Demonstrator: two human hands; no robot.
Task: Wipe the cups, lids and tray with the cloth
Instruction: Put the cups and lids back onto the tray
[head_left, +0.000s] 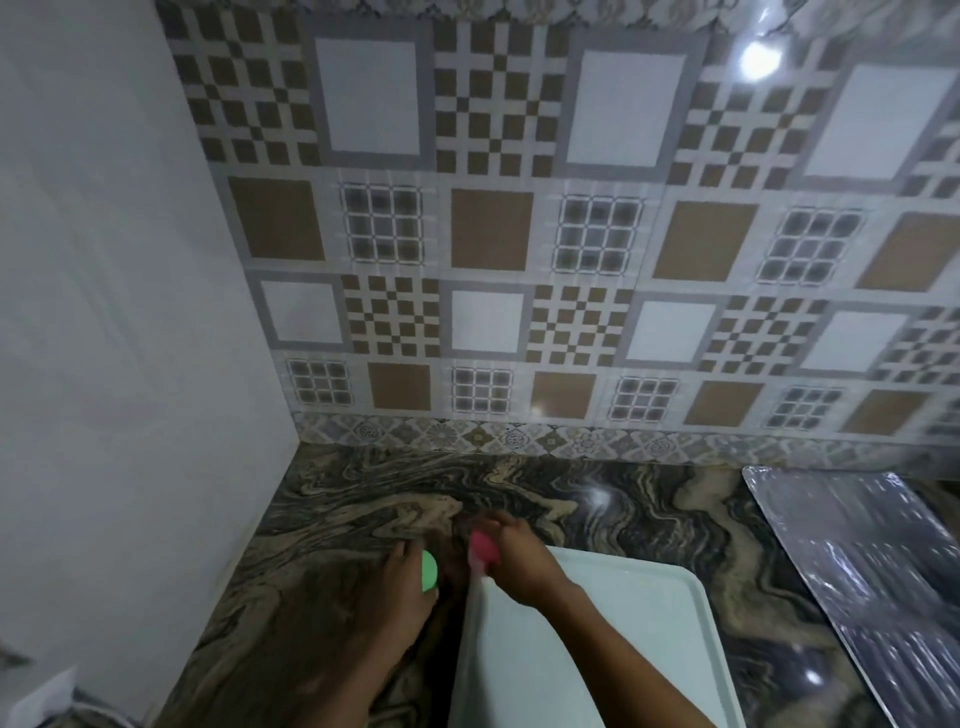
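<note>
Pale tray (623, 649), nothing visible inside.

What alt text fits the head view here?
Seen from above, a person's left hand holds a green item and the right hand a pink one, over a marbled counter beside a pale tray. A patterned tile wall fills the background; the frame is blurred.

Countertop (623, 525): polished swirled stone, glossy, light being reflected.
Tray (597, 649): smooth pale plastic, matt.
Drainboard (857, 561): shiny ribbed metal.
Wall tiles (493, 234): glazed, glare being shown.
</note>
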